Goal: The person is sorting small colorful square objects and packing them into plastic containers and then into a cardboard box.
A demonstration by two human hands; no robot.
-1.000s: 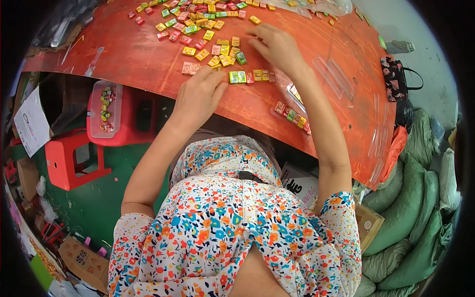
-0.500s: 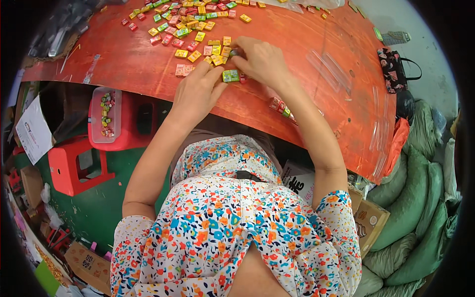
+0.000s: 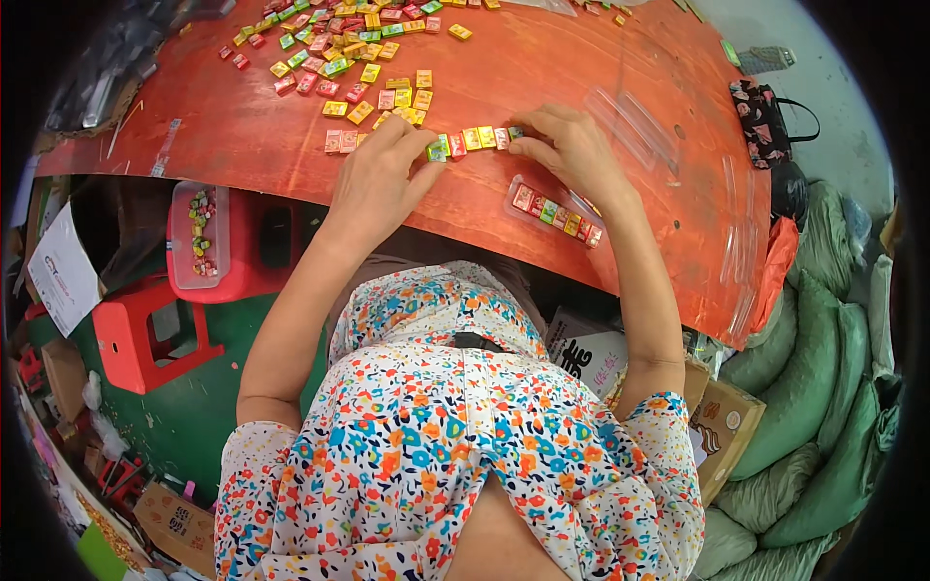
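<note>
A short row of small boxes (image 3: 472, 139) in green, red and yellow spans the gap between my two hands at the table's near side. My left hand (image 3: 380, 179) grips its left end, thumb and fingers at a green box. At the other end, my right hand (image 3: 570, 150) has its thumb and fingertips on another green box. Whether the row touches the table I cannot tell. Below my right hand lies a clear plastic case (image 3: 512, 205) with a line of similar boxes (image 3: 549, 212) in it. Loose boxes (image 3: 394, 100) lie just beyond my left hand.
A big pile of small boxes (image 3: 339, 44) covers the far part of the red table (image 3: 262, 126). Clear plastic cases (image 3: 635, 126) lie to the right. At left, a clear tub (image 3: 201, 237) with small boxes rests on a red stool (image 3: 247, 271). Green sacks (image 3: 804, 387) lie at right.
My right hand has moved right and toward me, away from the left. The row of boxes between them now shows, and the filled case below my right arm is in fuller view.
</note>
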